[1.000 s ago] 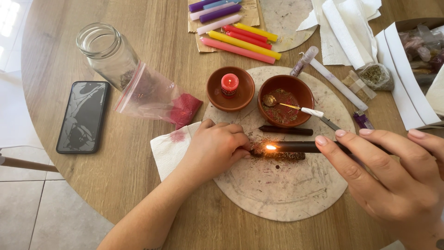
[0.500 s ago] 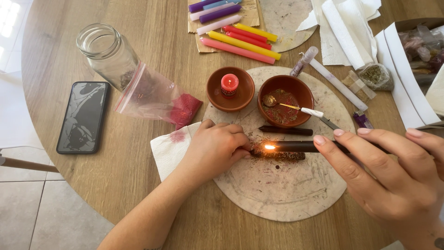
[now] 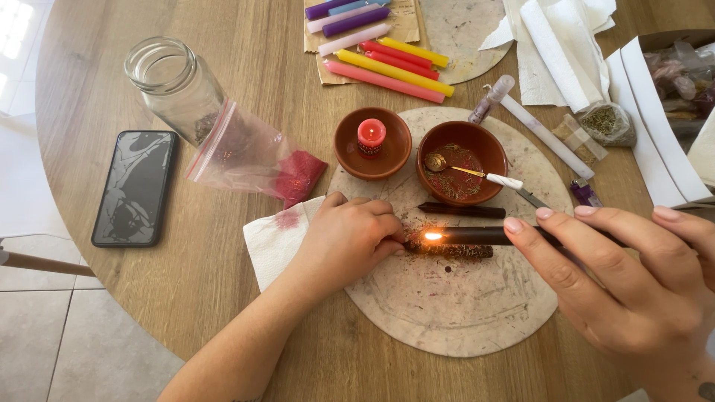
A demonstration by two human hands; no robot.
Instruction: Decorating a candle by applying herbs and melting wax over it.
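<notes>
Black wax is what you have in both hands: your right hand point(image 3: 633, 290) holds a lit black taper candle point(image 3: 484, 236) level, fingers point(image 3: 521, 231) closed along its far end, so the small flame point(image 3: 432, 236) sits right over a second black candle coated in dried herbs point(image 3: 454, 251). That one lies flat on the round pale stone slab point(image 3: 454, 313), and your left hand point(image 3: 346, 242) is curled shut on its near end, apparently to pin it so it cannot roll under the flame. A third dark stick point(image 3: 462, 211) lies just beyond, below the brown clay bowl of herbs with a small spoon point(image 3: 462, 160). Beside it, a matching clay bowl holding a short red candle point(image 3: 371, 135) sits unlit.

Further out on the round wooden counter point(image 3: 246, 45) lie a white paper napkin stained pink point(image 3: 275, 238), a clear zip bag of red powder point(image 3: 253, 160), an empty glass jar point(image 3: 175, 85), a black phone point(image 3: 135, 186) and a row of coloured taper candles point(image 3: 380, 45). Pale floor tiles point(image 3: 45, 335) show beneath.
</notes>
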